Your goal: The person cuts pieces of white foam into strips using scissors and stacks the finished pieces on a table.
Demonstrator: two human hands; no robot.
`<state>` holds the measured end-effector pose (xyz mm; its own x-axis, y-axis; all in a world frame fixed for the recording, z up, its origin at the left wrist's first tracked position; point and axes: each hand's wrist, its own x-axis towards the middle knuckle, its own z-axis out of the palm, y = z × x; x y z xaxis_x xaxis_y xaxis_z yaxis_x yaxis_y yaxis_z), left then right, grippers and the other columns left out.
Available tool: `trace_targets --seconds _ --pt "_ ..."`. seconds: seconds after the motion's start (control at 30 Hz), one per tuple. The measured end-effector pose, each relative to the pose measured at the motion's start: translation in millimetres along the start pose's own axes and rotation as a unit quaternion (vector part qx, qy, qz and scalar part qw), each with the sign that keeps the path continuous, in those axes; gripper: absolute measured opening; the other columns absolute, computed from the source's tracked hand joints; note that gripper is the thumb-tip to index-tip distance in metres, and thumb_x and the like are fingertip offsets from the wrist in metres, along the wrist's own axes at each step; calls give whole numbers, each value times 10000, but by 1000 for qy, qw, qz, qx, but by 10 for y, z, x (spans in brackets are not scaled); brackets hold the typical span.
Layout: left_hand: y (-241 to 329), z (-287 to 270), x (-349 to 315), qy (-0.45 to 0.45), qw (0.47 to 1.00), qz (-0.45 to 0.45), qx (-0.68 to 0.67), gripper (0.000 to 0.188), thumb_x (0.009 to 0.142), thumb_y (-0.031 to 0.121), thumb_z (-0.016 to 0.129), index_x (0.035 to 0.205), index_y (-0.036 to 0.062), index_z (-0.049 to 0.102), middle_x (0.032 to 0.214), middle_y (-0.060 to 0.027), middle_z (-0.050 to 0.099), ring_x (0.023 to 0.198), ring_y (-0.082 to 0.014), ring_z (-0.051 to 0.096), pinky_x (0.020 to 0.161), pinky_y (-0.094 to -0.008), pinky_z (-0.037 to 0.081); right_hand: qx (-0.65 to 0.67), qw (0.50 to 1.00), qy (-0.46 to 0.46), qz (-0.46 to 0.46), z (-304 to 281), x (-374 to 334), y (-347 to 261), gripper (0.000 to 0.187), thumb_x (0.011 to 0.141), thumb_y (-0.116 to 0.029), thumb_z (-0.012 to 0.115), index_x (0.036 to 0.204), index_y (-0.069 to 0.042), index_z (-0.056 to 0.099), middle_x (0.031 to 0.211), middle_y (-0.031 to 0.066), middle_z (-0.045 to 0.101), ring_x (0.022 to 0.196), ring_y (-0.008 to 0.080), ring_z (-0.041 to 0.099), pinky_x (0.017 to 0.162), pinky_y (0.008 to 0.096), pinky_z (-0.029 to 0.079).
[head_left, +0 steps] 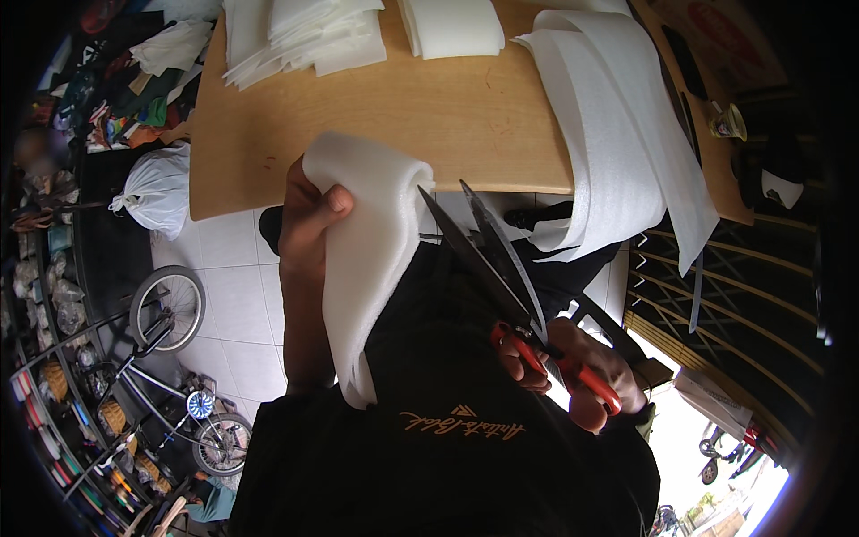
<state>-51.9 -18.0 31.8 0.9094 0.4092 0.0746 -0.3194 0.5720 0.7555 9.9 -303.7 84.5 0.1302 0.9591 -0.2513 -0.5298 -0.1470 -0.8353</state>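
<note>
My left hand (313, 210) grips a folded strip of white foam sheet (367, 210), its thumb pressed on the front face. The strip's far end curls over at the table's near edge, and its lower end hangs down against my dark shirt. In my right hand (582, 367) is a pair of scissors (501, 268) with red handles and long dark blades. Its blades are spread apart and point up and left. One blade tip lies at the right edge of the foam's fold; whether it is inside the fold I cannot tell.
A wooden table (376, 116) bears a pile of white foam pieces (304, 36), a smaller stack (452, 27) and long foam sheets (599, 125) draped over its right edge. At left are a white bag (157, 188), a bicycle (170, 385) and crowded shelves (63, 438).
</note>
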Motion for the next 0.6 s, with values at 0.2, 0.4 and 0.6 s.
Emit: trace_targets --seconds 0.2,0.4,0.6 --pt "7 -108 9 -19 1000 -23 5 299 741 130 771 958 -4 615 841 -66 664 754 -147 645 679 -260 505 85 991 -17 106 -54 -100 -70 640 796 -651 606 921 -31 504 672 -31 493 533 55 427 497 217 353" --pt "71 -236 13 0 997 -12 79 409 682 113 808 1022 -9 616 892 -72 665 791 -167 643 742 -289 503 241 943 80 213 23 -219 -241 638 891 -569 512 1079 40 528 928 81 549 706 65 462 617 174 390" --pt "175 -187 19 -5 989 -3 149 468 615 96 822 1022 -25 624 883 -80 667 790 -168 632 750 -290 485 220 965 -9 140 -140 -296 -212 418 1005 -323 391 1139 52 518 1079 151 524 806 98 484 690 185 422"
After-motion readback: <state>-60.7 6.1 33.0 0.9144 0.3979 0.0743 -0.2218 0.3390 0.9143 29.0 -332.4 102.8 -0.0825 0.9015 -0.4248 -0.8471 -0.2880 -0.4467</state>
